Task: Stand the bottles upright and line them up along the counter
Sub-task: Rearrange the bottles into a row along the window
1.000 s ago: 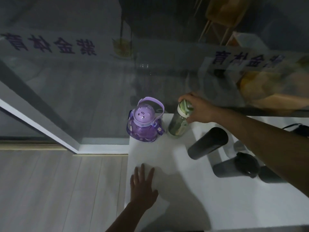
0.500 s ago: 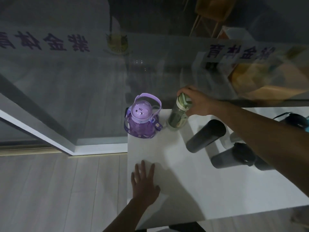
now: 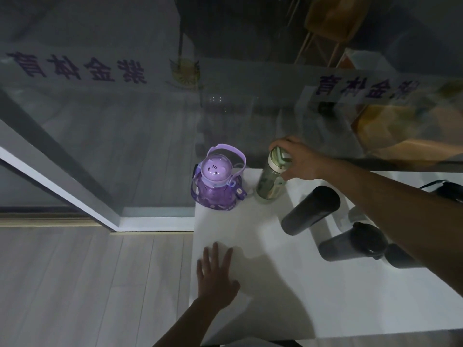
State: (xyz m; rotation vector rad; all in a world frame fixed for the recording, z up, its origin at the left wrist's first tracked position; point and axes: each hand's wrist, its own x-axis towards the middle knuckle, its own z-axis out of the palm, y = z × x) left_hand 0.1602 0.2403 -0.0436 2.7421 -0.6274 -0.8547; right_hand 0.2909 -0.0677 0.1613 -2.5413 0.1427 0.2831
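Observation:
A purple bottle with a domed lid and carry handle stands upright at the counter's far left corner. Beside it on the right stands a green bottle, upright, with my right hand closed around its cap. A dark bottle lies on its side to the right of it. A second dark bottle lies nearer, and a third dark one is partly hidden under my right forearm. My left hand rests flat, fingers spread, on the white counter.
A glass wall with purple lettering rises right behind the counter's far edge. The counter's left edge drops to a pale wood floor. A dark object with a strap sits at the far right of the counter.
The green bottle stays upright under my right hand, which keeps hold of its cap. My left hand has not left the counter. The camera view has shifted slightly.

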